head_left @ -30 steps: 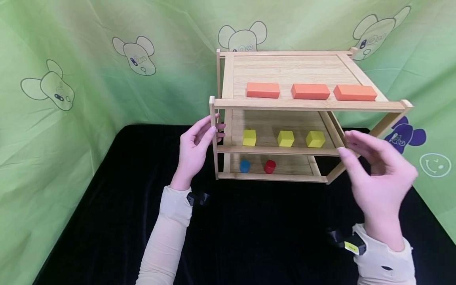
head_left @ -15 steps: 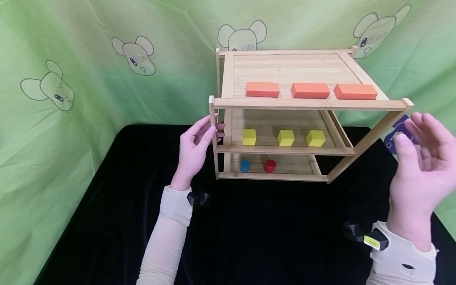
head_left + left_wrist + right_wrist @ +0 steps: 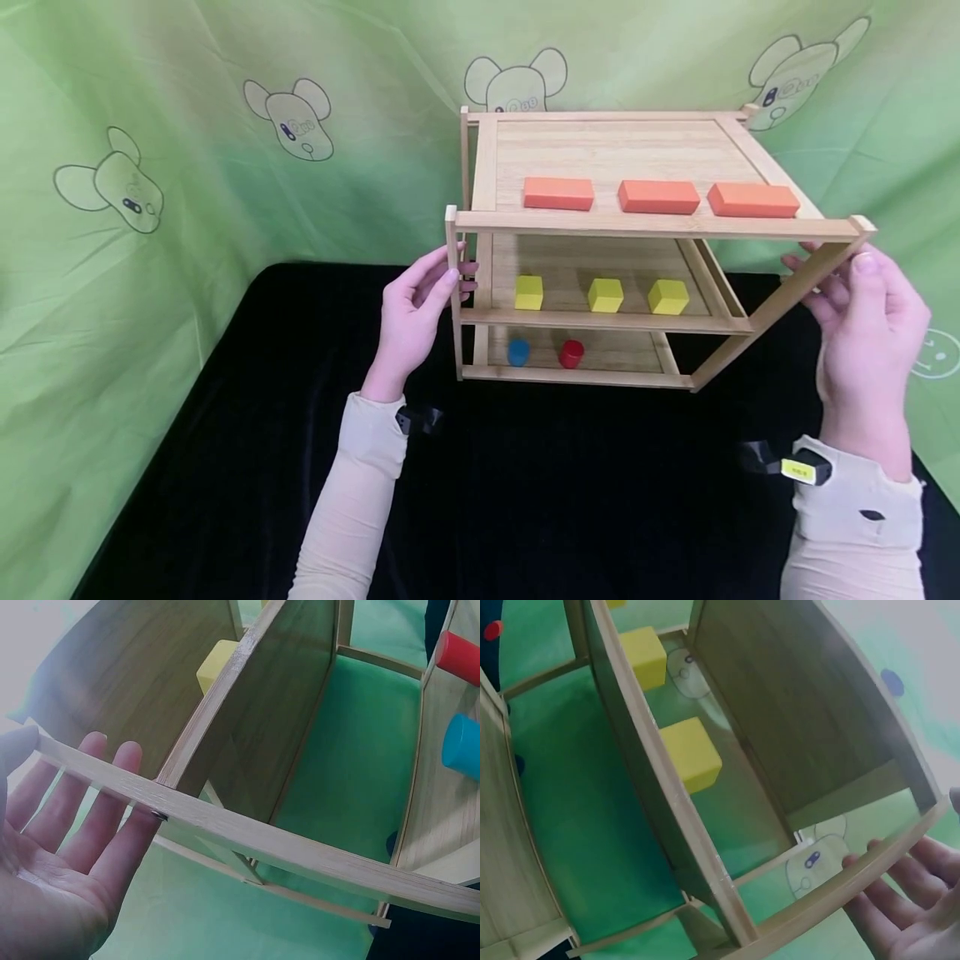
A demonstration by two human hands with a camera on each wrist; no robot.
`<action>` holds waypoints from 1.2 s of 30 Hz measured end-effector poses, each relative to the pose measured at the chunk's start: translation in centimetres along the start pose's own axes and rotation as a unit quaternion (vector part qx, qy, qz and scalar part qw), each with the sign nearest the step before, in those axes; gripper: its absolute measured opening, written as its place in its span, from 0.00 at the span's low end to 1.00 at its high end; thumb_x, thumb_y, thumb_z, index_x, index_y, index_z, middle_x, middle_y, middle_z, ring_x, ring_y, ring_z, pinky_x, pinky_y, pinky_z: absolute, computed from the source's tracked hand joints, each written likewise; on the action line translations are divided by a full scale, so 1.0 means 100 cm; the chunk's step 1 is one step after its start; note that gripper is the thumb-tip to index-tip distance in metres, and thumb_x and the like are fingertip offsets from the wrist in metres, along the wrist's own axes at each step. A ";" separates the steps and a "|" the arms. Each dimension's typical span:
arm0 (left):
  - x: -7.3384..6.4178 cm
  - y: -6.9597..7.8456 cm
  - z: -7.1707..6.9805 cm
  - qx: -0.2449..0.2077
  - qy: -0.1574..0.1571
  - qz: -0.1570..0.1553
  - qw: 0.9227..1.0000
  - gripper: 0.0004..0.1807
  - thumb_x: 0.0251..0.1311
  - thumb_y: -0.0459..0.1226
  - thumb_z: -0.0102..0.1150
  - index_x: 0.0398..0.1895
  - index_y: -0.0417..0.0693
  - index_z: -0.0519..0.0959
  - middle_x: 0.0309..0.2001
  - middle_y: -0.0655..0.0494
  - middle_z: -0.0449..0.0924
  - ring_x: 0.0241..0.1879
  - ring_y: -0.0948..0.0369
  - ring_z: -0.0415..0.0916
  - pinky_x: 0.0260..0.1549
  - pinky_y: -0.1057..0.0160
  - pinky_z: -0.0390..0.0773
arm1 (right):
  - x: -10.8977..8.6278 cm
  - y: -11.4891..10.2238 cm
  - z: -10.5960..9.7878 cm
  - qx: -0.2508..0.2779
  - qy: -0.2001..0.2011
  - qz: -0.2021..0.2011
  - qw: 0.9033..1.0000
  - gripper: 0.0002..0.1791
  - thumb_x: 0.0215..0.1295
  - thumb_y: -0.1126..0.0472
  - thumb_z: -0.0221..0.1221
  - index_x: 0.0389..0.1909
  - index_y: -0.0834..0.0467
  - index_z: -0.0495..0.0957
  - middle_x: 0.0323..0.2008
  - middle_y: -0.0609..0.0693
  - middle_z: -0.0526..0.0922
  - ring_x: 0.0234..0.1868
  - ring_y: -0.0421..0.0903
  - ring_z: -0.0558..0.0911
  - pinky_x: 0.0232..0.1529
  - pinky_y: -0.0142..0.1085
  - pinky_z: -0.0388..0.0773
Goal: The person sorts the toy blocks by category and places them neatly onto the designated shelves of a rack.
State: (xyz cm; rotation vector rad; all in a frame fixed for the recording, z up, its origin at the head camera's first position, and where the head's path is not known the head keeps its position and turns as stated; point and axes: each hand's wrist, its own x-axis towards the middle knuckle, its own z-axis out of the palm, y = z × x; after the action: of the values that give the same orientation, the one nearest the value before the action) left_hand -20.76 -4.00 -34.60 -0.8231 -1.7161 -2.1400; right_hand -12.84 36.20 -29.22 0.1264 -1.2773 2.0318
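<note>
A three-tier wooden shelf (image 3: 600,148) stands in front of me. My left hand (image 3: 407,325) holds its left front post (image 3: 247,829), thumb in front and fingers passing behind the wood. On the other side my right hand (image 3: 870,333) grips the upper part of the right front post (image 3: 787,304), its fingers reaching round the back. Three orange rectangular blocks (image 3: 658,197) lie in a row along the top tier's front. Three yellow cubes (image 3: 605,296) sit on the middle tier. Down on the bottom tier are a blue cylinder (image 3: 518,352) and a red cylinder (image 3: 572,354).
Black cloth (image 3: 570,492) covers the table under and before the shelf. A green curtain (image 3: 180,75) printed with cartoon animal heads hangs behind and at both sides. A wrist camera is strapped on each sleeve.
My right hand moved right, away from the middle tier's front, then back in onto the right front post. The left hand stays on its post; shelf and blocks stand as before.
</note>
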 end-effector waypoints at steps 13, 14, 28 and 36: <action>0.000 -0.001 0.000 0.002 -0.001 -0.001 1.000 0.18 0.75 0.30 0.53 0.64 0.34 0.76 0.51 0.36 0.84 0.45 0.37 0.83 0.48 0.41 0.83 | 0.006 0.017 -0.016 0.036 -0.099 0.036 0.994 0.24 0.80 0.62 0.51 0.60 0.82 0.68 0.44 0.73 0.83 0.39 0.62 0.87 0.42 0.45 0.87; -0.001 0.000 0.000 0.000 0.000 -0.003 1.000 0.18 0.75 0.30 0.53 0.64 0.34 0.76 0.51 0.36 0.84 0.45 0.38 0.83 0.48 0.41 0.83 | 0.006 0.018 -0.017 0.041 -0.106 0.040 0.993 0.24 0.80 0.62 0.50 0.61 0.82 0.67 0.44 0.73 0.83 0.39 0.62 0.87 0.43 0.45 0.87; -0.001 0.000 0.001 -0.008 0.002 -0.009 1.000 0.18 0.75 0.29 0.54 0.64 0.34 0.77 0.49 0.38 0.85 0.43 0.36 0.83 0.47 0.37 0.81 | 0.004 0.026 -0.025 0.072 -0.112 0.041 0.990 0.23 0.79 0.66 0.51 0.57 0.86 0.66 0.37 0.73 0.83 0.34 0.63 0.87 0.40 0.47 0.88; -0.001 0.002 -0.002 0.010 -0.002 -0.006 1.000 0.18 0.75 0.29 0.53 0.65 0.34 0.76 0.51 0.39 0.84 0.45 0.42 0.84 0.47 0.39 0.83 | 0.006 0.026 -0.026 0.071 -0.090 0.044 0.992 0.21 0.78 0.67 0.53 0.55 0.86 0.69 0.35 0.73 0.83 0.33 0.63 0.87 0.39 0.47 0.88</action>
State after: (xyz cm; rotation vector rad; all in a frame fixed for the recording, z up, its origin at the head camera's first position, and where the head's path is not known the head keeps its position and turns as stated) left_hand -20.65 -4.26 -34.48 -0.8127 -1.7468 -2.1268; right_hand -14.16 37.92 -32.24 0.3327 -1.2658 2.2272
